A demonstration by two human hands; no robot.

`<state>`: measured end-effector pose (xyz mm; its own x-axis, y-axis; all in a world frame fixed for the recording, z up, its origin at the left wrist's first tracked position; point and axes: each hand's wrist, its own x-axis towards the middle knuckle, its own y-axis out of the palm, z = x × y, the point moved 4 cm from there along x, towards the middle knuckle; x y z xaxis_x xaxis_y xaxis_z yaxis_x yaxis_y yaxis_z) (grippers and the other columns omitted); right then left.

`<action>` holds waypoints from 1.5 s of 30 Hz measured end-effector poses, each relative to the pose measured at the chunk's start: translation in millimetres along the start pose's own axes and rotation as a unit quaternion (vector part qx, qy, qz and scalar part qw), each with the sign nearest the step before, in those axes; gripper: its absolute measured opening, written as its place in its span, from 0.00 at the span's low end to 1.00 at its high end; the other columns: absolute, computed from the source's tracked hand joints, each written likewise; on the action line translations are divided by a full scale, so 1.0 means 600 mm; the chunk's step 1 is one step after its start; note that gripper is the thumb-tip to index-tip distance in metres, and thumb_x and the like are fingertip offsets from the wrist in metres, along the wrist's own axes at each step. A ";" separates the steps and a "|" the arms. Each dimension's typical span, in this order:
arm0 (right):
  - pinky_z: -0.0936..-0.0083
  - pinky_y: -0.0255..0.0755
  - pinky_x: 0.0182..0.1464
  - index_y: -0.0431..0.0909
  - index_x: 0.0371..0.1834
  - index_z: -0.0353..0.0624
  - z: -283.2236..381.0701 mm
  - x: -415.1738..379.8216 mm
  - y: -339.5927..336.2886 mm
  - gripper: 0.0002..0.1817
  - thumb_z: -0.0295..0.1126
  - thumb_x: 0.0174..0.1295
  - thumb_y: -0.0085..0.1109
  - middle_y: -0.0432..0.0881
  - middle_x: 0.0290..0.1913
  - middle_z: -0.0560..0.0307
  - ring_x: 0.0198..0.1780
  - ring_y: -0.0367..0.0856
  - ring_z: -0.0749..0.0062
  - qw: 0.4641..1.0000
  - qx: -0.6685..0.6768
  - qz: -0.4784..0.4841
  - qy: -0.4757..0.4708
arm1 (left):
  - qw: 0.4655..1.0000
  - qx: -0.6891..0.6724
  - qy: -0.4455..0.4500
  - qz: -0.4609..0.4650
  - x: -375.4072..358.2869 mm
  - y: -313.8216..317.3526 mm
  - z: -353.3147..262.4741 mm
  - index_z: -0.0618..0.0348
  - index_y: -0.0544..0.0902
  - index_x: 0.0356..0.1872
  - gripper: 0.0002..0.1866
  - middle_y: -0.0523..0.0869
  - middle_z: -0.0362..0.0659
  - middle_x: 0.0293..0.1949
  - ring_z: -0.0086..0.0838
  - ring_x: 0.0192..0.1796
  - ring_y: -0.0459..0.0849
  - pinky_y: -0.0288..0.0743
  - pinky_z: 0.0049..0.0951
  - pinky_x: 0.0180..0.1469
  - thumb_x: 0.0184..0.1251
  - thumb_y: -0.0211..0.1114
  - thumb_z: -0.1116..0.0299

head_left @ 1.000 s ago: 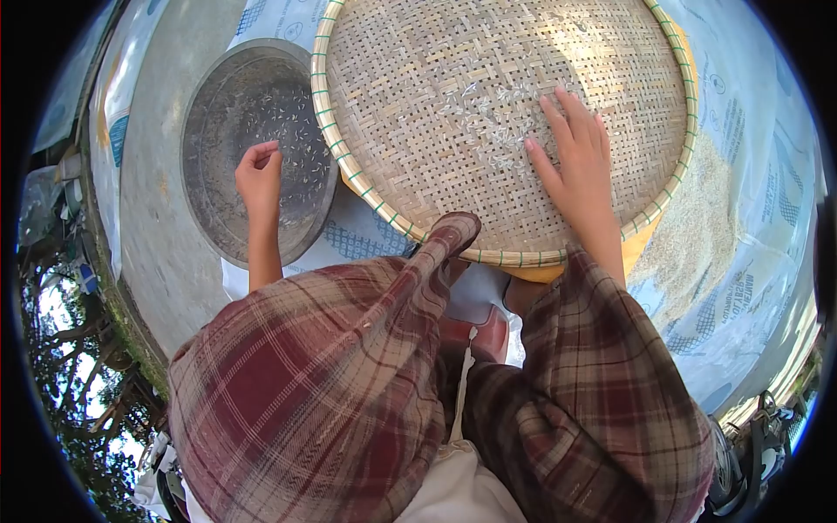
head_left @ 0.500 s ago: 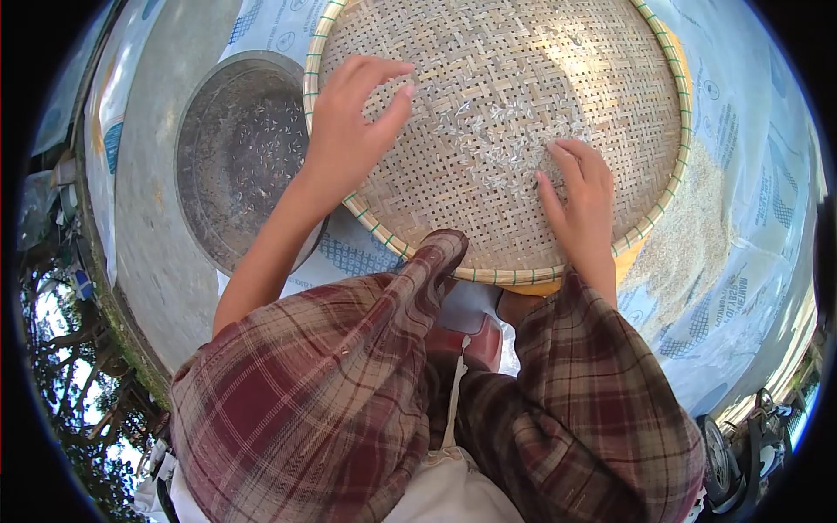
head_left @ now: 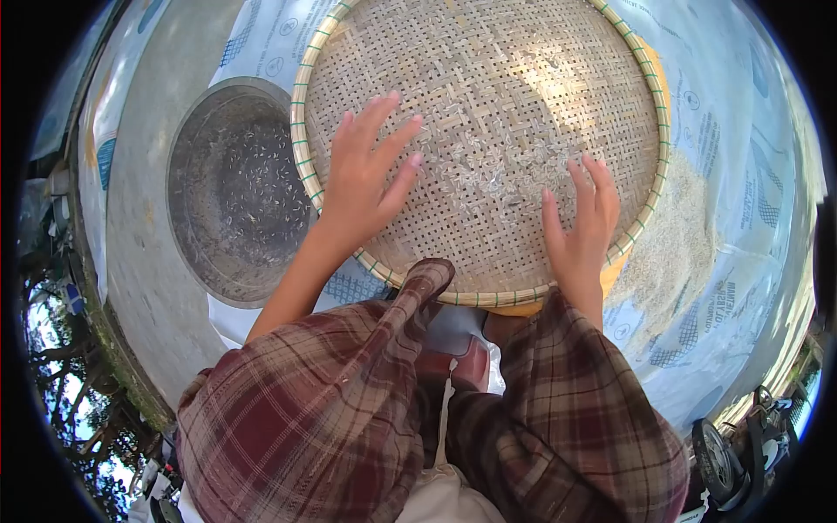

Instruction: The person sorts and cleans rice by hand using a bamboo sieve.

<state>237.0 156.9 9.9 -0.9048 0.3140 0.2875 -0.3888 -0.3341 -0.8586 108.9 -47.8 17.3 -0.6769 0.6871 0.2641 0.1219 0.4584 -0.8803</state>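
A round woven tray (head_left: 488,292) with green-stitched rim lies in front of me, with small pale grains or bits (head_left: 488,170) scattered over its middle. Over the tray's left part is my left hand (head_left: 364,179), fingers spread and holding nothing. My right hand (head_left: 582,231) is over the lower right part, beside the pale bits, its fingers apart and empty. Whether the fingertips touch the weave is hard to tell. Left of the tray sits a dark round basin (head_left: 240,192) with a few pale bits inside.
Blue-white printed sheets (head_left: 732,192) cover the ground, and a pile of pale grain (head_left: 667,253) lies right of the tray. Something yellow (head_left: 617,272) shows under the tray's edge. A red object (head_left: 471,364) is between my legs. A wheel (head_left: 715,455) stands at lower right.
My left hand has moved down and its fingers have spread wider. My right hand's fingers have straightened. Tray and basin sit slightly left and lower in the view.
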 end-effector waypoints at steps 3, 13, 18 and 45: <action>0.60 0.55 0.63 0.71 0.54 0.40 -0.019 -0.025 -0.047 0.23 0.32 0.55 0.61 0.68 0.58 0.48 0.63 0.62 0.53 0.994 -0.037 -0.071 0.073 | 0.977 0.015 -0.182 -0.113 -0.037 -0.059 0.060 0.57 0.76 0.52 0.16 0.72 0.49 0.56 0.37 0.55 0.73 0.63 0.38 0.57 0.62 0.59 0.68; 0.67 0.69 0.45 0.66 0.51 0.32 -0.094 -0.100 -0.052 0.23 0.40 0.61 0.56 0.77 0.38 0.42 0.39 0.77 0.57 0.925 0.090 0.060 0.365 | 0.869 -0.173 -0.443 -0.134 -0.092 -0.041 0.103 0.67 0.74 0.50 0.20 0.79 0.44 0.37 0.23 0.34 0.77 0.73 0.24 0.35 0.63 0.62 0.63; 0.73 0.67 0.50 0.63 0.55 0.31 -0.109 -0.102 -0.063 0.23 0.28 0.57 0.52 0.74 0.47 0.49 0.46 0.73 0.69 0.806 0.377 -0.038 0.456 | 0.716 -0.481 -0.486 -0.138 -0.085 -0.040 0.092 0.67 0.70 0.51 0.18 0.79 0.45 0.39 0.25 0.37 0.79 0.75 0.27 0.40 0.61 0.60 0.72; 0.73 0.57 0.62 0.51 0.69 0.36 -0.053 -0.051 -0.048 0.34 0.21 0.54 0.45 0.63 0.62 0.47 0.59 0.65 0.64 0.723 0.509 -0.094 0.457 | 0.683 -0.511 -0.497 -0.156 -0.069 -0.055 0.122 0.64 0.63 0.47 0.14 0.76 0.48 0.43 0.28 0.44 0.78 0.77 0.32 0.45 0.63 0.55 0.77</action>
<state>281.6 185.3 12.1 -0.5074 0.7400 -0.4414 -0.8376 -0.5439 0.0511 79.5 -132.6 6.4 -0.8824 -0.0244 -0.4698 -0.0424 0.9987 0.0278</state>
